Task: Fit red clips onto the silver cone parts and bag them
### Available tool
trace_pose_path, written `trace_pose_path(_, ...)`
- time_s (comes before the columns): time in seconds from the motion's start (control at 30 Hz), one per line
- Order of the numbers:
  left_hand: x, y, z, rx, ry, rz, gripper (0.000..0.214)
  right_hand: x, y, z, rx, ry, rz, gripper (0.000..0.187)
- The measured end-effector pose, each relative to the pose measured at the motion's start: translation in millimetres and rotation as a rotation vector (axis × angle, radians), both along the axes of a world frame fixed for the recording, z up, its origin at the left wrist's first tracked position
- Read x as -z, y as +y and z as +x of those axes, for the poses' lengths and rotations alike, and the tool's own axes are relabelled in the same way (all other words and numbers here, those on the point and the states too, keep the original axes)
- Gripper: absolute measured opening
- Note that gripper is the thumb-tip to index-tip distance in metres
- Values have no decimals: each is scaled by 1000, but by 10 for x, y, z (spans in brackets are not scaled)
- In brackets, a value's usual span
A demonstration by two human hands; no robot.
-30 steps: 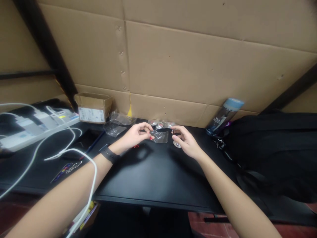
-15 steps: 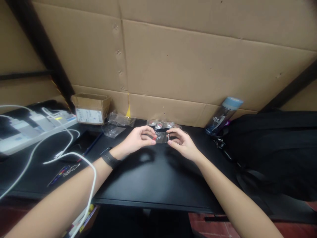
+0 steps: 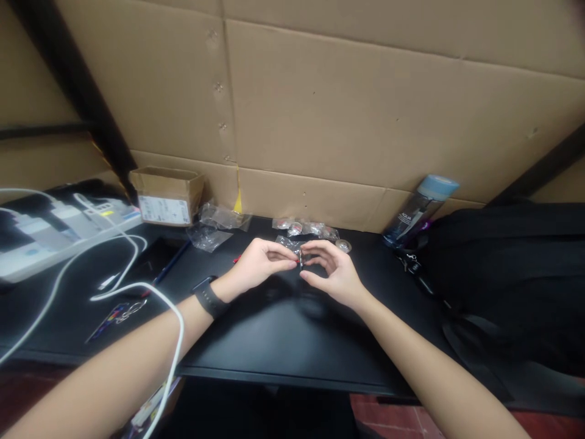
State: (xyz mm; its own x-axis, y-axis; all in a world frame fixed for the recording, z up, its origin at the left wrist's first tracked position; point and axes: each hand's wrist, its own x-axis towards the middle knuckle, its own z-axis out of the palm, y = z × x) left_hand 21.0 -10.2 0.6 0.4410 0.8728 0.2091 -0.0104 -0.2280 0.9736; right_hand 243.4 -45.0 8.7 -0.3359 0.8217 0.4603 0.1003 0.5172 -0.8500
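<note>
My left hand [image 3: 267, 264] is closed in a pinch at the middle of the desk. A bit of red shows at its fingertips, mostly hidden. Facing it, my right hand [image 3: 333, 269] grips a thin, shiny, round-looking piece [image 3: 301, 260] by its edges, seen edge-on, between thumb and fingers. The left fingertips reach this piece or lie very close to it. Just behind the hands is a crumpled clear plastic bag [image 3: 287, 244]. Beyond that, several small round items in clear wrappers [image 3: 313, 228] lie against the cardboard wall. A pale round item [image 3: 343, 246] rests behind my right hand.
At left are a cardboard box [image 3: 165, 198], clear wrappers [image 3: 210, 235], a power strip [image 3: 68, 241] and a white cable [image 3: 176, 311] crossing over my left forearm. A bottle [image 3: 418, 210] and black bag [image 3: 507, 280] stand right. Cardboard wall [image 3: 320, 110] bounds the black desk [image 3: 292, 341].
The clear bag held between my hands now lies behind them. My hands have come closer together, and the thin shiny piece shows in my right fingers. The view has shifted slightly.
</note>
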Motion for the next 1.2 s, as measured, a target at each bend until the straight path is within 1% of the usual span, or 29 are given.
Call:
trace_pose_path(0.1, 6, -32, 38, 24, -70, -30, 29, 12, -22, -20, 29, -29, 52, 46)
trace_pose_path(0.23, 11, -71, 87, 22, -119, -6, 28, 12, -41, -41, 68, -76, 119, 44)
trace_pose_path(0.4, -7, -78, 95, -66, -85, 117, 27, -2, -45, -46, 76, -85, 139, 45)
trace_pose_path(0.53, -19, -83, 89, -111, -59, 163, 30, -2, -53, -51, 57, -70, 128, 46)
trace_pose_path(0.67, -36, -117, 83, -142, 25, 249, 22, 11, -59, -57, 38, -45, 88, 49)
trace_pose_path(0.8, -79, -164, 58, -248, 204, 462, 12, 27, -60, -65, 44, -25, 63, 51)
trace_pose_path(0.87, -108, -188, 45, -295, 305, 563, 10, 32, -63, -72, 55, -14, 56, 50)
trace_pose_path(0.93, -135, -211, 36, -308, 371, 630, 8, 37, -66, -81, 69, 12, 50, 49)
trace_pose_path(1.0, -151, -229, 32, -307, 395, 668, 6, 46, -67, -89, 80, 45, 44, 47)
trace_pose_path(1.1, -148, -240, 38, -308, 384, 653, 6, 64, -61, -93, 86, 55, 40, 47)
trace_pose_path(1.2, -119, -227, 55, -286, 291, 522, 10, 77, -50, -87, 94, 31, 71, 50)
